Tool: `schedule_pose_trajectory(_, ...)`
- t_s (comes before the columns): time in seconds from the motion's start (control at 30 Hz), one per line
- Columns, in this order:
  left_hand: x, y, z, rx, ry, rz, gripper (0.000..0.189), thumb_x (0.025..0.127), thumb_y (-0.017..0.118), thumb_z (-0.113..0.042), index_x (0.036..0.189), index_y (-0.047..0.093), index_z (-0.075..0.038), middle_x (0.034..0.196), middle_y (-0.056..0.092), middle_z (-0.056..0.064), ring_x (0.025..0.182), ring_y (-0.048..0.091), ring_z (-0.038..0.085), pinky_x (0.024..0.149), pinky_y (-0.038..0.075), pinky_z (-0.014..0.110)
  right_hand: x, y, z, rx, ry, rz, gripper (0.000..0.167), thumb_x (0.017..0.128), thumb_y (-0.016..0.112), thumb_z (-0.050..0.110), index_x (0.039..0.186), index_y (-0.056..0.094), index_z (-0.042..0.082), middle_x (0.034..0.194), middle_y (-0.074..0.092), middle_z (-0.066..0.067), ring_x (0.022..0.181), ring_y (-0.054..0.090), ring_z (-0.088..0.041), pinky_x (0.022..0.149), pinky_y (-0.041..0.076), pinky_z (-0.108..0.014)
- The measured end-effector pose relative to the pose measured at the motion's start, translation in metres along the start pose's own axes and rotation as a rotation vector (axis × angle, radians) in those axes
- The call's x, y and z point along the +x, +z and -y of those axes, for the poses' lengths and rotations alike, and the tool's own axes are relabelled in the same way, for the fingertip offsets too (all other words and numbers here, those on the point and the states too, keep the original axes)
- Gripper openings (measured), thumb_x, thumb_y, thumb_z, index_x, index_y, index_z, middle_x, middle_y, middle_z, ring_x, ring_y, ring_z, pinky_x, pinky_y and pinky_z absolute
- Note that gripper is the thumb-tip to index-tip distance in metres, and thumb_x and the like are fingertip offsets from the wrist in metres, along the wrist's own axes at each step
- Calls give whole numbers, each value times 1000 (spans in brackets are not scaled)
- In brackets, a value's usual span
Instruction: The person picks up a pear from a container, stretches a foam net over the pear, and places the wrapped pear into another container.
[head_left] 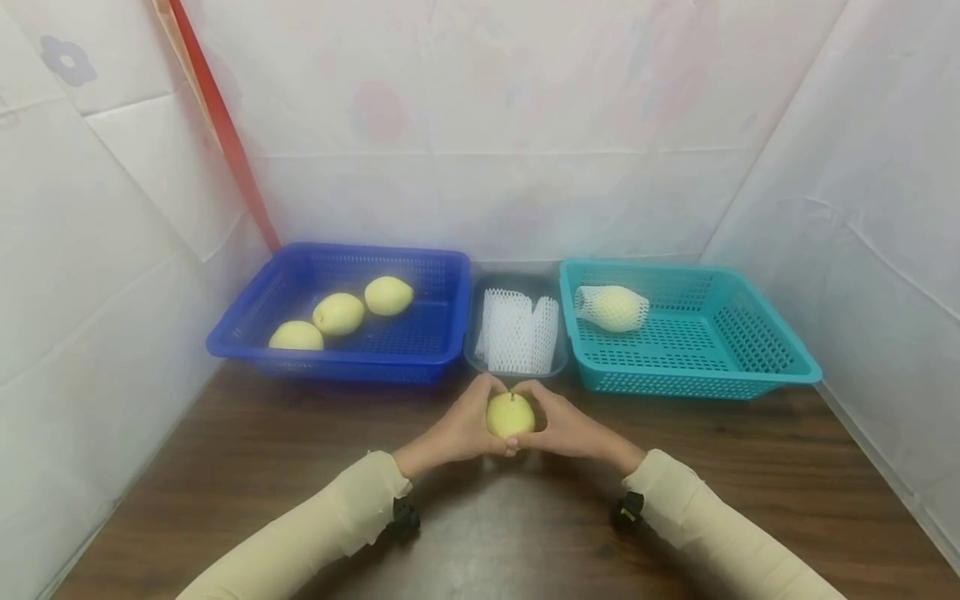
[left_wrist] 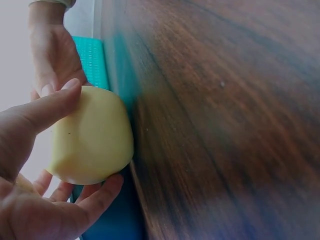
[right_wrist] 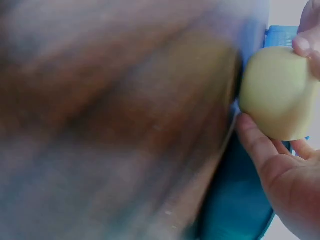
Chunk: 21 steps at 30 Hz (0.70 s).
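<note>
A yellow-green pear [head_left: 511,415] with a short stem on top is held between both hands in front of the small dark tray. My left hand [head_left: 463,423] grips its left side, thumb and fingers curved round it. On the opposite side my right hand [head_left: 567,427] grips it the same way, and the thumbs meet near the pear's front. In the left wrist view the pear [left_wrist: 95,137] lies between thumb and fingertips. The right wrist view shows fingers under the pear [right_wrist: 277,95], just above the wooden table.
A blue basket [head_left: 390,358] at the left holds 3 bare pears [head_left: 339,314]. White foam net sleeves [head_left: 513,333] lie in the dark tray [head_left: 474,354] between the baskets. In the teal basket [head_left: 675,383] at the right is a pear in a foam net [head_left: 617,309].
</note>
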<state>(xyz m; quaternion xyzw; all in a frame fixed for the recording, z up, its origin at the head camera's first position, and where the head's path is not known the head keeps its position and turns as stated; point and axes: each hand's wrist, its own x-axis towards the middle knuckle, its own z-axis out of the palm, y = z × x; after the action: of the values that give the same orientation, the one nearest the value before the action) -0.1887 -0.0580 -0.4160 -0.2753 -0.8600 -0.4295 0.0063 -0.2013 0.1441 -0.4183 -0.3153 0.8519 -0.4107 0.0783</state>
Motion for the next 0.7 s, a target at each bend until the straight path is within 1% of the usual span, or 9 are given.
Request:
schedule_pose_trajectory(0.1,0,1,1,2,5,7,72,53,92,-12,107,45,-4,103,48,6,95,49,19,81,45,34,2,-7,6,-4,-9,61,62,76,79,37,122,47,11,111,56,1,99,54,-14,84,48,-32)
schedule_pose_trajectory(0.2,0,2,1,1,20,18,74,51,92,-9,107,45,-3,105,48,7,97,49,20,84,44,35,5,-19,14,42,8,116,60,79,77,34,125,48,8,119,56,-4,107,55,-17,88,49,-33)
schedule_pose_trajectory(0.27,0,2,1,10,33,21,75,50,92,-7,107,45,-3,105,49,8,99,49,21,86,43,37,10,-31,21,60,26,129,57,82,75,31,126,49,6,125,55,-8,114,54,-21,91,48,-34)
schedule_pose_trajectory(0.37,0,2,-1,22,33,21,76,48,92,-6,107,45,-2,106,49,9,101,50,23,90,43,40,21,-51,33,39,26,110,51,86,71,26,126,50,3,125,55,-13,114,54,-26,91,48,-36)
schedule_pose_trajectory(0.53,-1,2,-1,36,18,18,78,48,92,-6,109,45,-1,107,50,11,103,51,26,93,43,42,47,-85,51,-75,-19,43,41,89,67,18,122,53,-1,120,57,-18,109,56,-28,87,51,-37)
schedule_pose_trajectory(0.63,-1,3,-1,42,19,18,78,48,92,-7,110,45,0,108,50,11,105,50,26,93,43,43,64,-103,58,-132,-5,9,39,90,65,16,123,52,0,121,57,-19,110,55,-28,88,50,-38)
schedule_pose_trajectory(0.7,-1,3,-1,43,21,16,79,48,92,-7,111,45,0,109,50,12,105,50,26,94,43,43,75,-111,59,-160,6,-1,39,91,63,15,125,51,-1,122,56,-20,113,54,-30,92,47,-41)
